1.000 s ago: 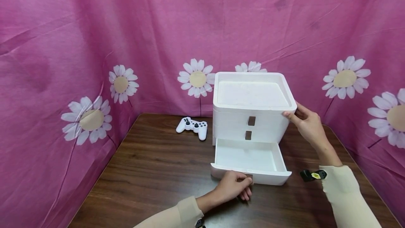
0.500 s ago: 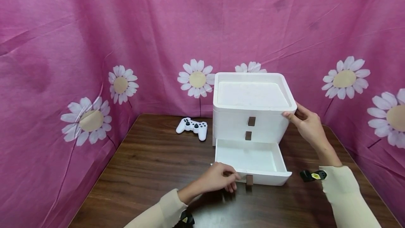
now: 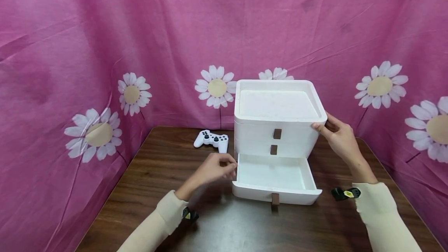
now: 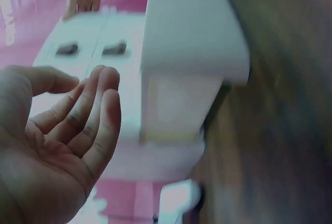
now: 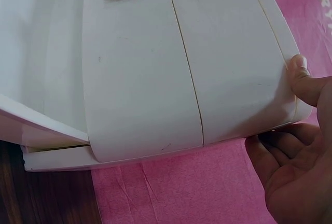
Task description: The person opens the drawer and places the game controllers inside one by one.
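Observation:
A white drawer organizer (image 3: 259,139) with brown pull tabs stands on the table, its bottom drawer (image 3: 276,195) pulled out and bare inside. My right hand (image 3: 341,139) grips the organizer's upper right side, thumb at the front corner and fingers along the side, as the right wrist view also shows. To the left of the drawer hangs my left hand (image 3: 217,168), fingers loosely bent with nothing in them; the left wrist view shows its bare palm (image 4: 57,151). Beyond that hand lies a white game controller (image 3: 210,139), its near right grip partly behind the hand.
The dark wooden table (image 3: 150,182) carries the organizer and the controller. A pink curtain (image 3: 182,30) printed with daisies closes off the back and both sides. The organizer's top is a shallow rimmed tray (image 3: 280,119).
My left hand has let go of the bottom drawer's brown tab and moved left and away toward the controller. The drawer stays out; my right hand has kept its grip.

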Tool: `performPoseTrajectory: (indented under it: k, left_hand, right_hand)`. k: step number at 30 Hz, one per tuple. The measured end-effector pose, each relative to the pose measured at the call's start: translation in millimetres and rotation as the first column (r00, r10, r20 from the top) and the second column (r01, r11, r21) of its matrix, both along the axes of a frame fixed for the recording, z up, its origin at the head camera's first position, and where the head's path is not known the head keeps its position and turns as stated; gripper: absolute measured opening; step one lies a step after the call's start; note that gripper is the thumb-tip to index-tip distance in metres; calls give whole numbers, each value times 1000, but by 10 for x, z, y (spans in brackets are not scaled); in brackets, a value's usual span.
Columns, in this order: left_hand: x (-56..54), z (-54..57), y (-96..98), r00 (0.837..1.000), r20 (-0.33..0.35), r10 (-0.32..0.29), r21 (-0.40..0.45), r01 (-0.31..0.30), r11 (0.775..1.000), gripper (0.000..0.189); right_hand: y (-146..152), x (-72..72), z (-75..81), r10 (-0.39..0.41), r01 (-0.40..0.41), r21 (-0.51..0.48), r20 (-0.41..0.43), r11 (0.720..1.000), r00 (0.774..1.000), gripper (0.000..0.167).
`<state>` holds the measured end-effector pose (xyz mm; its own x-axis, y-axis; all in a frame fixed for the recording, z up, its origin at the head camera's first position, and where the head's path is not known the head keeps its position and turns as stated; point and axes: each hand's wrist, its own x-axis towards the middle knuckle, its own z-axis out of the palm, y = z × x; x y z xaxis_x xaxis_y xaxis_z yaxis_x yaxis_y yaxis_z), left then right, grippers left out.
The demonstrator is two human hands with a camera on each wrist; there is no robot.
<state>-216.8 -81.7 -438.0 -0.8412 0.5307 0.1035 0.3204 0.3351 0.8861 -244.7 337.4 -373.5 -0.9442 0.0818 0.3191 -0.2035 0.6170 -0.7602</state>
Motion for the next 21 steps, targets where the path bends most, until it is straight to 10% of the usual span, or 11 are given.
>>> performPoseTrajectory:
  k: [11,21]
  left_hand:
    - [-468,195,-357,973,-198,116,-83,-134,987,8]
    - [-913,326,-515,919,-373,124,-322,-254,912,20]
  right_hand:
    - [-1,2,15,-3,4,14,-18,1000,1000,74]
    - [-13,20,24,2,-1,6,-18,1000,1000,74]
